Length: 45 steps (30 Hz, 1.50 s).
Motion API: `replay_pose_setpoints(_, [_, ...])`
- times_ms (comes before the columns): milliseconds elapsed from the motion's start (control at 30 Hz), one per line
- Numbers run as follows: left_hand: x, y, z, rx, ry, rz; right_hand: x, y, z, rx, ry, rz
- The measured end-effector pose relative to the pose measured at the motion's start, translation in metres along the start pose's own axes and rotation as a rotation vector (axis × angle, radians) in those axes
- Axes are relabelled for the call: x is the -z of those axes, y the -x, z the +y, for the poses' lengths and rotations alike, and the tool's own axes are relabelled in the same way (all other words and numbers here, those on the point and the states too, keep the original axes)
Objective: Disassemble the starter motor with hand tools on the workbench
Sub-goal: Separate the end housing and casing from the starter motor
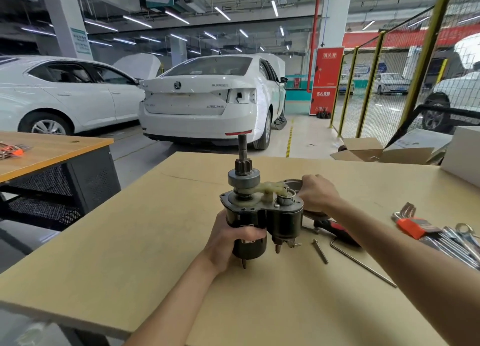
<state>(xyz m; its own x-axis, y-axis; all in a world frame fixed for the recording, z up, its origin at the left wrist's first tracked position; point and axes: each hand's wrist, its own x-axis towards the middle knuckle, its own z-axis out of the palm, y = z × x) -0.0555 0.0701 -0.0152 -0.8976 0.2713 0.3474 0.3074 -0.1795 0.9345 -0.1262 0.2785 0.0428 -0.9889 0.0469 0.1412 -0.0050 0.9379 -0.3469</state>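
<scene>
The black starter motor (249, 226) stands upright over the workbench (181, 255), its shaft and pinion gear (243, 164) pointing up. A pale plastic fork lever (270, 190) links the pinion to the black solenoid (285, 218) beside it. My left hand (228, 239) grips the motor body from the left. My right hand (318, 193) holds the grey metal nose housing (293, 183) just behind and to the right of the solenoid. The housing is off the motor and partly hidden by my fingers.
A long through bolt (320, 251) and an L-shaped hex key (361, 264) lie right of the motor. A red-handled tool (337, 229) sits under my right forearm. A wrench set in an orange holder (426, 229) lies far right. Cardboard boxes (376, 151) stand at the back edge.
</scene>
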Motion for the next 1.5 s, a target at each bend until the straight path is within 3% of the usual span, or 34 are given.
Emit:
replay_pose_setpoints(267, [0.0,-0.002,0.0,0.002,0.002,-0.004,-0.014,-0.035,0.02,-0.161,0.015,0.006])
replay_pose_setpoints(400, [0.0,-0.005,-0.002,0.009,0.014,-0.018,-0.018,-0.04,0.032,-0.125,-0.005,-0.026])
replay_pose_setpoints(500, [-0.001,-0.004,-0.001,0.018,-0.004,-0.008,-0.014,-0.042,0.035,-0.094,-0.021,-0.148])
replay_pose_setpoints(567, [-0.001,-0.003,-0.001,0.009,-0.005,-0.015,-0.003,-0.038,0.029,-0.037,-0.089,-0.124])
replay_pose_setpoints(667, [-0.001,-0.003,-0.001,0.007,-0.012,-0.011,0.028,-0.002,0.001,0.16,-0.571,0.087])
replay_pose_setpoints(733, [-0.001,-0.003,-0.002,0.007,-0.026,-0.009,0.05,0.04,-0.017,0.423,-0.683,-0.03])
replay_pose_setpoints(800, [-0.001,-0.002,-0.001,-0.01,-0.035,0.006,0.059,0.077,-0.032,0.607,-0.475,-0.208])
replay_pose_setpoints(900, [-0.004,-0.002,0.002,-0.061,-0.041,-0.03,0.045,0.095,-0.038,0.69,-0.061,-0.01])
replay_pose_setpoints(1000, [-0.008,0.0,0.006,-0.075,-0.047,-0.064,0.03,0.098,-0.035,0.678,-0.151,0.145])
replay_pose_setpoints(1100, [-0.011,0.0,0.009,-0.087,-0.086,-0.074,0.026,0.096,-0.019,0.74,-0.22,0.192])
replay_pose_setpoints(1267, [-0.015,0.0,0.008,-0.085,-0.142,-0.106,0.024,0.1,-0.008,0.765,-0.349,0.189])
replay_pose_setpoints(1500, [-0.016,0.001,0.011,-0.101,-0.196,-0.095,0.025,0.098,-0.007,0.749,-0.347,0.152])
